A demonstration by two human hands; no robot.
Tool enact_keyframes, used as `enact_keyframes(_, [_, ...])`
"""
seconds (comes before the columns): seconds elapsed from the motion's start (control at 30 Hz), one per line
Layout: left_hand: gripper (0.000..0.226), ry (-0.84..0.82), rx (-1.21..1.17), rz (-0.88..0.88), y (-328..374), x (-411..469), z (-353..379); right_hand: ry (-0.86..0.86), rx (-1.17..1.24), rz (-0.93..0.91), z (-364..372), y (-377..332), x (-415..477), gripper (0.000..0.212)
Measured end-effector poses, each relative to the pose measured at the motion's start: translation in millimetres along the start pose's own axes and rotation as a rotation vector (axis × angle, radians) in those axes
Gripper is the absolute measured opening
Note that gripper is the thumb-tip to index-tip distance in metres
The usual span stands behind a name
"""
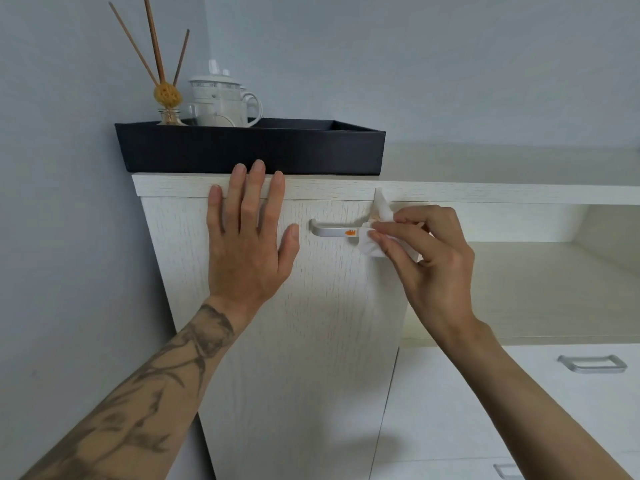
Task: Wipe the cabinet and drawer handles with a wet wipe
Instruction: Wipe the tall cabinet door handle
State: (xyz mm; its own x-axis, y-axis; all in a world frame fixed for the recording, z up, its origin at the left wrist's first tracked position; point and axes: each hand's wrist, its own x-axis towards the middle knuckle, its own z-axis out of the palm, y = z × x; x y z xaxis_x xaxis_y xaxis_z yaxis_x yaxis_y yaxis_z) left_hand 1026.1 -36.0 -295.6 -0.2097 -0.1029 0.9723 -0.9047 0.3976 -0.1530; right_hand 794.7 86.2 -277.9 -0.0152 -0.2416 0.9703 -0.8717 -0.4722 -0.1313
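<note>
**Wipe held at the right end of the door handle**

My right hand [429, 265] pinches the white wet wipe [375, 237] between thumb and curled fingertips. It presses the wipe around the right end of the silver cabinet handle [330, 229], which sits high on the cabinet door [311, 341], near the door's upper right corner. The wipe bunches above and below the bar, with one corner sticking up toward the door's top edge. Just left of the wipe, an orange mark [351, 232] shows on the bar.

My left hand [247, 237] lies flat on the upper left part of the door, fingers straight and spread, holding nothing. Its fingertips reach the front edge of the cabinet top, and its thumb stops just short of the handle's left end.

A black tray [249, 147] sits at the left corner of the cabinet top, carrying white mugs [221, 102] and a reed diffuser [168, 95]. Lower right, a drawer handle [592, 363] sits well apart from the wipe.
</note>
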Motion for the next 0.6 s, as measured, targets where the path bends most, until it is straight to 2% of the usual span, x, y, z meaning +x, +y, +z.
enact_keyframes(0.23, [0.067, -0.003, -0.003, 0.000, 0, -1, 1, -0.035, 0.051, 0.021, 9, -5, 6, 0.012])
enact_keyframes(0.37, [0.068, -0.004, 0.000, 0.004, 0, -1, 1, 0.007, 0.085, 0.115, 3, -3, 2, 0.012])
enact_keyframes(0.6, [0.069, -0.012, -0.007, 0.013, -1, -1, 1, -0.027, 0.053, 0.117, 11, -13, 6, 0.011])
